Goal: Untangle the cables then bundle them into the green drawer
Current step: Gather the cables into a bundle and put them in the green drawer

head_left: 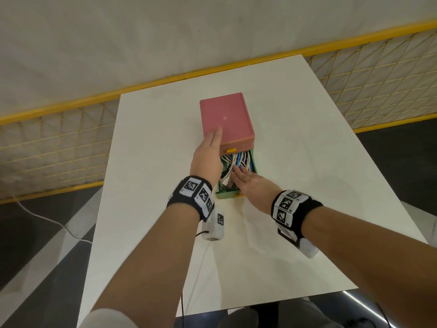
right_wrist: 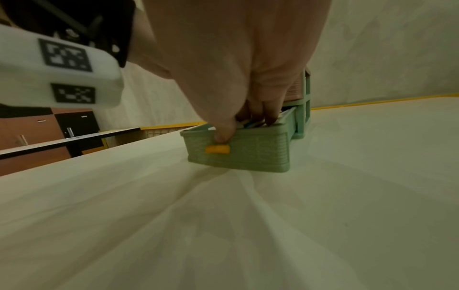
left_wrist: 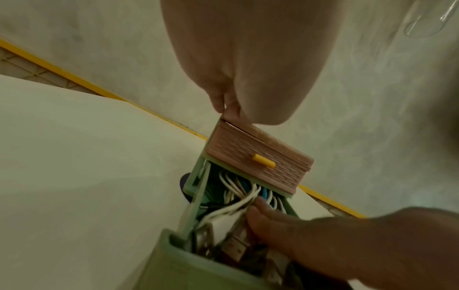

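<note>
A small drawer unit with a pink top (head_left: pixel 231 114) stands in the middle of the white table (head_left: pixel 307 138). Its green drawer (head_left: pixel 228 194) is pulled out toward me and is full of white and blue cables (head_left: pixel 236 159). My left hand (head_left: pixel 208 152) lies flat on the front left corner of the pink top. My right hand (head_left: pixel 250 183) reaches into the drawer with straight fingers pressing on the cables (left_wrist: pixel 238 188). In the right wrist view its thumb (right_wrist: pixel 223 133) rests on the drawer's front wall (right_wrist: pixel 248 157), just above the yellow handle (right_wrist: pixel 217 149).
The shut pink drawer (left_wrist: pixel 258 157) with a yellow handle sits above the green one. A yellow railing with wire mesh (head_left: pixel 378 67) runs behind the table. A white cord (head_left: pixel 47 218) lies on the floor at the left. Bare tabletop surrounds the unit.
</note>
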Tool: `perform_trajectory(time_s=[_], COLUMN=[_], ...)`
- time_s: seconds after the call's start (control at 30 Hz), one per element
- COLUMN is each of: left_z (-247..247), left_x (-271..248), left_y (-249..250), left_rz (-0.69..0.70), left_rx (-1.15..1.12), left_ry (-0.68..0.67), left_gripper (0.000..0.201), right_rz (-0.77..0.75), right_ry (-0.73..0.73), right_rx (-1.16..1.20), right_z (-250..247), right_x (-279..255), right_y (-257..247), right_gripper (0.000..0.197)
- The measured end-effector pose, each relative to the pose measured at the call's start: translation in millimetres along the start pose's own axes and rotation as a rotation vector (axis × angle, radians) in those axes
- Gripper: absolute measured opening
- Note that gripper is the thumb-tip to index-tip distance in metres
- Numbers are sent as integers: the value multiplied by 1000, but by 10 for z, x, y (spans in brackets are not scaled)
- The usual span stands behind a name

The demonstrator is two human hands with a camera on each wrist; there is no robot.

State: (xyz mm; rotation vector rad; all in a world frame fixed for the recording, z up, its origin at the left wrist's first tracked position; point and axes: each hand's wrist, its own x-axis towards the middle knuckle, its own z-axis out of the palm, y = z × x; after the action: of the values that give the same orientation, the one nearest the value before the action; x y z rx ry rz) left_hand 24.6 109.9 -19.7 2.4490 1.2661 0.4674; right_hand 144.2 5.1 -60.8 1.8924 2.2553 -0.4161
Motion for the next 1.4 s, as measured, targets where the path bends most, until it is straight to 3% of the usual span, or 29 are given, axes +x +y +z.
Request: perform_trajectory(time_s=[0.17, 0.63, 0.8, 1.0, 1.17, 1.4], left_z=[27, 3, 37, 64, 79, 81], left_x=[19, -20, -25, -17, -11, -4], left_y=[22, 19, 19, -23, -34, -52], left_rz=[-21, -33, -49, -41, -42, -41], left_rx=[36, -7, -24, -54, -74, -88], left_ry=[-112, -120, -115, -114, -105, -118], left_gripper=[77, 77, 77, 76, 78, 74], right_rz=[13, -58, -60, 1, 31, 74], right_ry=[-28, 13, 145, 172, 366, 283], right_rx=[-2, 53, 130, 93, 174, 224], right_z=[-60, -173, -189, -151, -57, -100], right_x=[125, 273, 271, 385, 329, 482], right_y=[-32, 172, 207, 165, 196, 205], right_gripper=[59, 56, 48, 50, 28, 45])
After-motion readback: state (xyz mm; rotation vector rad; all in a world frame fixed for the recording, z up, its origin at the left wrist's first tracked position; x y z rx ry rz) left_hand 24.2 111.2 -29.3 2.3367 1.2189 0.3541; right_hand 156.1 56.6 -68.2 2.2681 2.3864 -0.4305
